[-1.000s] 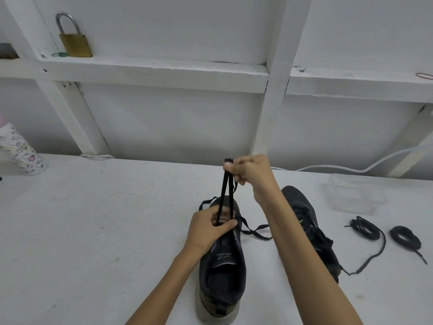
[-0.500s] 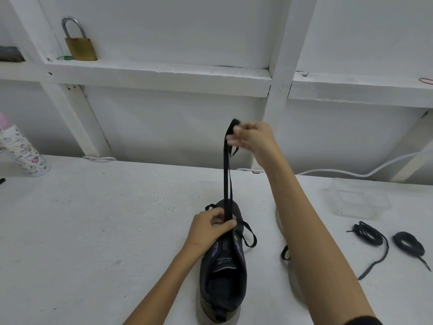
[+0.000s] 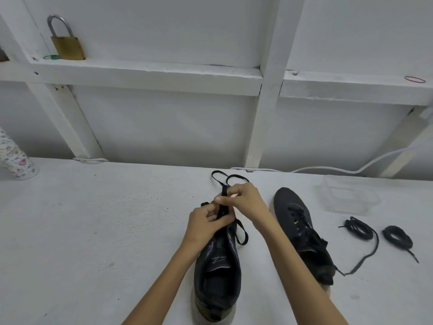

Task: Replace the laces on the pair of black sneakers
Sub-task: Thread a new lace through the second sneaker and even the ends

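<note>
Head view, centre: left hand (image 3: 206,222) is steadying sneaker (image 3: 218,270), fingers curled on lace (image 3: 222,211) — right hand (image 3: 246,200) fingers are pinching both strands, prob. evening the ends.

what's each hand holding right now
Left hand: closed, pinching the black lace just above the near sneaker.
Right hand: closed, pinching the same lace a little higher up.
</note>
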A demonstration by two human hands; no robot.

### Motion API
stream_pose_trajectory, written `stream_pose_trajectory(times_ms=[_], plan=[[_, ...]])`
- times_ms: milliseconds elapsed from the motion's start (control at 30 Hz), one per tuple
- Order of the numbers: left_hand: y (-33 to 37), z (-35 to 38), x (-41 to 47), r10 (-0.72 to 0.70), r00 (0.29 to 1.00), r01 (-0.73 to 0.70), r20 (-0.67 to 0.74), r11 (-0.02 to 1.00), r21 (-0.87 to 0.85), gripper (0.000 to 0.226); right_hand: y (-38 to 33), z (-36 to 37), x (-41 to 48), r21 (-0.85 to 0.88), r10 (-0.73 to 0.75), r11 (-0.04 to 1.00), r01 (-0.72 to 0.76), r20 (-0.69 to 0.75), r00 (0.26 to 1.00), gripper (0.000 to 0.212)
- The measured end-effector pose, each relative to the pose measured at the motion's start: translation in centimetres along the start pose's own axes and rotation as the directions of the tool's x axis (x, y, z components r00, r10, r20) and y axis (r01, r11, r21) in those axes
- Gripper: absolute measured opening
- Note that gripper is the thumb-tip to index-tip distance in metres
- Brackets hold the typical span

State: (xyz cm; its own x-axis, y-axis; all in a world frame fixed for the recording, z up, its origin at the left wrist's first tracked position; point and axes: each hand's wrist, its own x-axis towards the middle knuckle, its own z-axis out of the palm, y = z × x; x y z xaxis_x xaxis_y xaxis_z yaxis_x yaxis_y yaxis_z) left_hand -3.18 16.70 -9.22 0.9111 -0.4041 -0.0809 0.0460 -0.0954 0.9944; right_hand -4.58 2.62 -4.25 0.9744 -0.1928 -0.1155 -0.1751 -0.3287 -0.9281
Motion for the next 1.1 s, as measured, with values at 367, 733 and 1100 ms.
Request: stream_pose_trajectory(times_ms=[367,733,1100], plan=[[-0.7,0.0,-1.2,0.083,0.995,-0.086,0.062,0.995,0.050,0.023,-5.9,-1.9,2.6,0.215,-0.131,0.963,0.165,-0.165,0.978,0.013],[-0.2,-0.3,-0.5,0.030,0.996,-0.024,0.082,0.997,-0.074,0.008,-6.5,-3.3,5.3,0.445,-0.108,0.875,0.189,-0.201,0.974,0.014],[4.1,-0.4,2.3,0.123,0.992,-0.123,-0.003,0.989,-0.084,0.011,1.2,-2.5,0.9,0.079,0.085,0.989,-0.123,0.378,0.922,0.020]])
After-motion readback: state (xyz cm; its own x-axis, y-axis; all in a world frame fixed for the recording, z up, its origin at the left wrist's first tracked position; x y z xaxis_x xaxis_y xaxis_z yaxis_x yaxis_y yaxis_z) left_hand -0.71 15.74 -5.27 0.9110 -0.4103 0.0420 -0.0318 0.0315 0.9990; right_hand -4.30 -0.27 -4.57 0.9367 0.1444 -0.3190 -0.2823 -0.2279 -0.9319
